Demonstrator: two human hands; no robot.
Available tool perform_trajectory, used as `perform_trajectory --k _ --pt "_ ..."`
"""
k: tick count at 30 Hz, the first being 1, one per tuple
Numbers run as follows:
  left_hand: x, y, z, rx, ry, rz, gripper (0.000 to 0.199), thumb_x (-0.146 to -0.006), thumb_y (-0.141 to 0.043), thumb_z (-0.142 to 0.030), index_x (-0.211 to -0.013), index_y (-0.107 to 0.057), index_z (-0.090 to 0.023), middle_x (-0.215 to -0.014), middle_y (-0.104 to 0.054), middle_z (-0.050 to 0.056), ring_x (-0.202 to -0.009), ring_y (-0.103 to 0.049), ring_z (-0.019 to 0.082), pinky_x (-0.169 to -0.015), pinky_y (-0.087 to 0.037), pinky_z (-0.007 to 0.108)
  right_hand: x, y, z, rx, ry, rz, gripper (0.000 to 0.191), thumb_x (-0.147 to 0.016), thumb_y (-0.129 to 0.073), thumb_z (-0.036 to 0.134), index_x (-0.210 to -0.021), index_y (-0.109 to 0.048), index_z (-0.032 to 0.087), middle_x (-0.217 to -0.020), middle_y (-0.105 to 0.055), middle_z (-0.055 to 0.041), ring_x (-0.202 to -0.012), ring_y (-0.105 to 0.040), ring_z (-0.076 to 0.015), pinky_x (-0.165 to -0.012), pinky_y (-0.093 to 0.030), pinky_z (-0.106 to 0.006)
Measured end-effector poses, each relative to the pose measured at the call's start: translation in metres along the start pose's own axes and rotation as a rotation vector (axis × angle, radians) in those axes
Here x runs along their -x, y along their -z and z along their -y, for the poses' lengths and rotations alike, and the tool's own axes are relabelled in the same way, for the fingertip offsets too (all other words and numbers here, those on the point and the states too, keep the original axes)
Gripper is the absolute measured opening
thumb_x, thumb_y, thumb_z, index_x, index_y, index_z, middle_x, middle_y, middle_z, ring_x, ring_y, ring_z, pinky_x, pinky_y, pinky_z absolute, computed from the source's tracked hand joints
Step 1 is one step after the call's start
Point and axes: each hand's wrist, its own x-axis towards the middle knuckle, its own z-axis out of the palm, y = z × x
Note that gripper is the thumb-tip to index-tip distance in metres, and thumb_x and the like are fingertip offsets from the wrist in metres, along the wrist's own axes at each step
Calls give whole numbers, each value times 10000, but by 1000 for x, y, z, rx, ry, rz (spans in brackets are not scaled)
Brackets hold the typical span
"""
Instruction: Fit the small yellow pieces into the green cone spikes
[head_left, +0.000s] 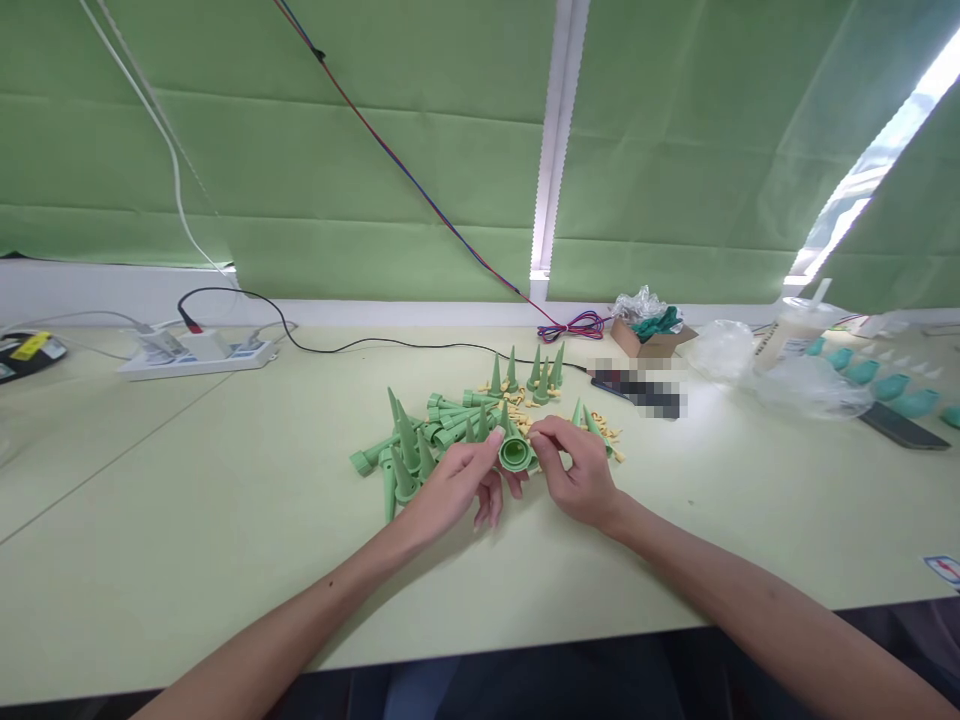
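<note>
My left hand (470,474) grips a green plastic cone-shaped spike (515,453) between thumb and fingers, its round hollow end facing me. Right beside that end, my right hand (576,466) is closed in a pinch; whatever its fingertips hold is too small to make out. Behind and left of my hands lies a pile of similar green spikes (450,418), some upright on their wide ends, others on their sides. Small yellow plastic pieces (517,412) are scattered among them, with more yellow pieces (606,428) beyond my right hand.
A blurred-out dark phone-like device (630,391) with a black cable lies behind the pile. At the back are a power strip (199,357), a small cardboard box (651,340) and coiled wires (577,327). To the right stand a drink cup (787,335), plastic bags and a phone (904,428).
</note>
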Motion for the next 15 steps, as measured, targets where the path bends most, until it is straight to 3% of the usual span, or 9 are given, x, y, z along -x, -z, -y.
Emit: perform_trajectory --k 4,15 --pt "0 0 0 -18 -4 1 629 -952 -354 -614 -710 -640 -109 -492 -534 31 -431 -534 136 -419 -400 237 0 1 -1 -1 -10 9 155 -948 -453 138 -837 -543 196 -698 -588 -13 -581 -501 -112 -540 -415 -234" --pt "2 -1 -2 -74 -21 -5 570 -956 -355 -607 -744 -599 -138 -499 -547 13 -439 -511 130 -435 -386 240 -1 1 -1 17 -37 26 170 -967 -436 175 -834 -539 200 -690 -593 -13 -559 -494 -116 -536 -410 -240"
